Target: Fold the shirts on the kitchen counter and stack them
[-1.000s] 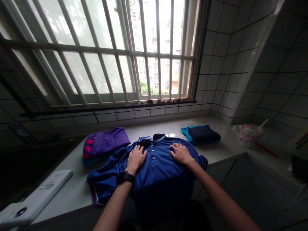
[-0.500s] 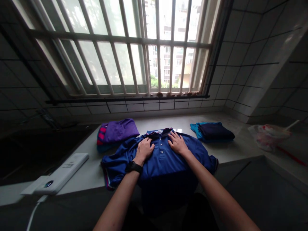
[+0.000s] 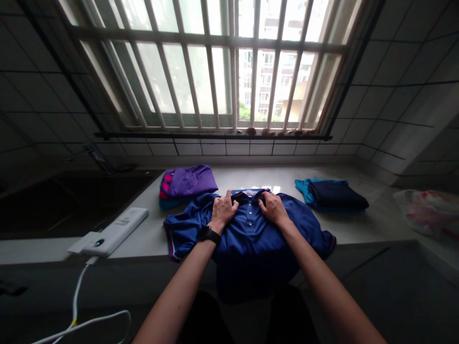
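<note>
A dark blue polo shirt (image 3: 251, 239) lies front up across the counter, buttons and collar towards the window, its lower part hanging over the front edge. My left hand (image 3: 224, 209), with a black watch on the wrist, is closed on the shirt at the left side of the collar. On the other side of the collar, my right hand (image 3: 274, 207) has its fingers curled in and pinches the cloth. The fingertips of both hands are partly hidden by the fabric.
Folded purple and red clothes (image 3: 191, 184) lie behind the left sleeve; folded navy and teal clothes (image 3: 337, 194) lie at right. A white power bank (image 3: 118, 231) with a cable sits near the dark sink (image 3: 89, 196). A plastic bag (image 3: 426, 210) is far right.
Both hands have gone from lying on the shirt front to gripping it by the collar. The shirt's collar area is bunched a little more. The camera view has shifted slightly.
</note>
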Demonstrator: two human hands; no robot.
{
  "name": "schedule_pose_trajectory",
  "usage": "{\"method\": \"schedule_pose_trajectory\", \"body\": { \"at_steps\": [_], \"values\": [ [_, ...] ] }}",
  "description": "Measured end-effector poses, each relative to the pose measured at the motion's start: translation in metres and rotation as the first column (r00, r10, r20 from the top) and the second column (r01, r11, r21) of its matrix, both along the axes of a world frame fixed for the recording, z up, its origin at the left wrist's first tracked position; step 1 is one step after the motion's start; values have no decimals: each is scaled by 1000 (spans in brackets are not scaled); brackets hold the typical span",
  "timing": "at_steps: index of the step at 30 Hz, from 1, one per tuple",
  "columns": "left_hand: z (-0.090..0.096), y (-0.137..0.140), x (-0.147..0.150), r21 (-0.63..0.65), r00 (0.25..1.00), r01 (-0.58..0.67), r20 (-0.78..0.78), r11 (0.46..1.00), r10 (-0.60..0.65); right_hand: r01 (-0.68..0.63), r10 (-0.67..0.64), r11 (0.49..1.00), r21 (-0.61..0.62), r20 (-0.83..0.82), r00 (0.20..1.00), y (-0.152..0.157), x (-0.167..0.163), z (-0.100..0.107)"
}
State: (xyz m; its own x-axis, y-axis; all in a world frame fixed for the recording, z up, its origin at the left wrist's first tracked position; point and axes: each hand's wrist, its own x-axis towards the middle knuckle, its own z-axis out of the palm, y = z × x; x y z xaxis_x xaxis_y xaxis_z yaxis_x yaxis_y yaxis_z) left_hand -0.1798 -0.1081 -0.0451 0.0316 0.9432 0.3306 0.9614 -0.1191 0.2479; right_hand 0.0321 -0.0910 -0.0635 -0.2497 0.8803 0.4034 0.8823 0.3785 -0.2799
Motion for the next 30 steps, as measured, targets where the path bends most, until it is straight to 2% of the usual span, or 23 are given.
{"method": "schedule_pose_trajectory", "body": {
  "at_steps": [5, 10, 15, 21, 30],
  "values": [
    [2, 0, -2, -20, 997, 70, 37, 997, -69, 40, -37, 998, 48, -53, 998, -1, 1, -1],
    [0, -2, -3, 16, 990, 108, 90, 994, -109, -31, 34, 998, 45, -60, 998, -3, 4, -3],
    [-3, -3, -4, 49, 973, 193, 117, 980, -197, -132, 132, 991, 7, 6, 991, 0, 5, -6],
    [-7, -1, -5, 45, 951, 291, 100, 956, -294, -73, 80, 995, -72, 108, 991, -1, 2, -4],
    [-6, -2, -6, 62, 928, 330, 160, 942, -336, -74, 77, 996, -56, 55, 995, 1, 3, -4]
  ]
}}
